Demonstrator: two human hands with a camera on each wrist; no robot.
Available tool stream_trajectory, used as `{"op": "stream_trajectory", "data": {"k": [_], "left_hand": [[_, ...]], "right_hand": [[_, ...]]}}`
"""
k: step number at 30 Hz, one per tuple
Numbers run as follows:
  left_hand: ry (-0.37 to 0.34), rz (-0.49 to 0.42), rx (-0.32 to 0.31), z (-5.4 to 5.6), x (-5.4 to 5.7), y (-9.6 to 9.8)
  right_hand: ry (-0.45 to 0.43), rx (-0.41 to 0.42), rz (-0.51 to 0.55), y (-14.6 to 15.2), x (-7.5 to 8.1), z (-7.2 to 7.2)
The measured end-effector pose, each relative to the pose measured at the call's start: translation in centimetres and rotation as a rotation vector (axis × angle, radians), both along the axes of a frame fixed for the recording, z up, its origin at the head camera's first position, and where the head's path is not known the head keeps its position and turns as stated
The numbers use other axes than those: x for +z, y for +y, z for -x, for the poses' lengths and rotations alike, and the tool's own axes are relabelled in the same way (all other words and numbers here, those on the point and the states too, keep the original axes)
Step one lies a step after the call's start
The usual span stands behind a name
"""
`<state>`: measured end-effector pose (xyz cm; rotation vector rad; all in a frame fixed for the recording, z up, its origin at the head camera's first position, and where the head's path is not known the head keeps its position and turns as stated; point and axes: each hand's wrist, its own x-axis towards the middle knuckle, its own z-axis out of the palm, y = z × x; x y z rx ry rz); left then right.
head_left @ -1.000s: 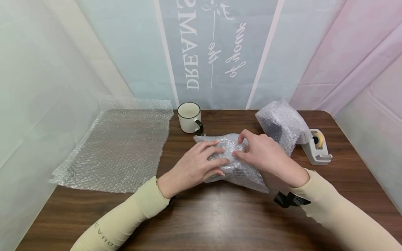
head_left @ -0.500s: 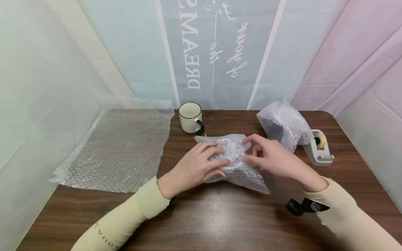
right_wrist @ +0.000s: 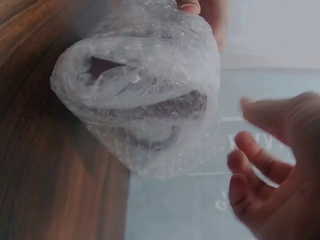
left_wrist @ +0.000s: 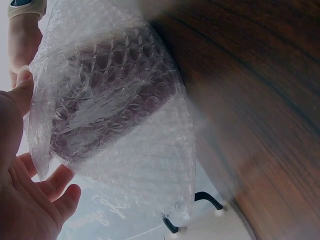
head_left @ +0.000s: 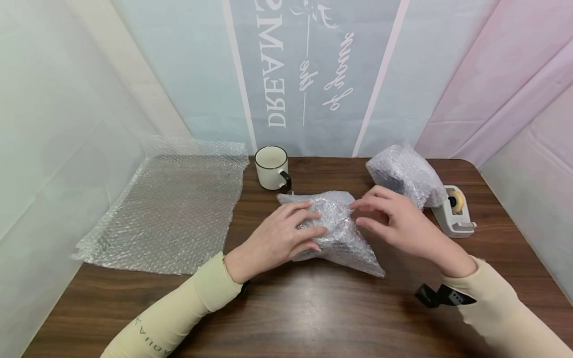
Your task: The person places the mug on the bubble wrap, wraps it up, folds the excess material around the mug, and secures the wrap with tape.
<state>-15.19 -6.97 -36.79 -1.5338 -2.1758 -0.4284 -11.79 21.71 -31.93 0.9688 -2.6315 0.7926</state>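
Observation:
A bubble-wrapped bundle (head_left: 333, 223) lies on the table in front of me. In the right wrist view, something dark purple with a curved loop shows through the bundle's wrap (right_wrist: 150, 115). My left hand (head_left: 282, 236) rests on the bundle's left and top with fingers spread. The left wrist view shows the left thumb (left_wrist: 24, 90) against the wrap's upper edge, its fingers beyond. My right hand (head_left: 398, 219) is at the bundle's right side, thumb and fingers apart, nothing between them. In the right wrist view, a gap separates the right hand (right_wrist: 280, 165) from the wrap.
A white mug (head_left: 271, 169) with black rim and handle stands behind the bundle. Flat bubble wrap (head_left: 179, 214) lies at left. Another wrapped bundle (head_left: 407, 171) sits back right, against a white tape dispenser (head_left: 454, 214). Curtains enclose the wooden table (head_left: 304, 313).
My right hand has drawn back to the right from the bundle's top, its thumb and fingers coming off the wrap. The left hand has stayed in place on the bundle.

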Motion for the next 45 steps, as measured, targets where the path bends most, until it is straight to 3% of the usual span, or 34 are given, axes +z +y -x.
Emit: {"op": "stream_trajectory", "data": {"k": [3,6,11,23,31,37,45], "left_hand": [[0.009,0.005,0.004,0.0,0.0,0.0],[0.011,0.007,0.003,0.0,0.0,0.0],[-0.004,0.008,0.002,0.0,-0.1,-0.1],[-0.007,0.014,-0.004,0.0,-0.2,-0.2],[-0.124,-0.014,0.004,0.0,0.2,-0.8],[-0.123,0.000,0.042,0.2,0.4,-1.4],[-0.125,0.001,0.041,0.1,0.4,-1.6]], "right_hand": [[0.094,0.094,-0.062,-0.4,-0.2,0.0],[0.094,0.139,-0.161,-0.9,-0.7,0.1],[0.039,0.117,-0.251,-1.2,-1.2,0.3],[-0.016,0.051,-0.304,-1.3,-1.2,0.0],[-0.004,0.070,-0.204,-1.2,-2.2,-0.5],[0.055,0.073,-0.110,-1.2,-2.6,-1.0],[0.134,0.059,-0.035,-1.5,-2.5,-1.4]]}}
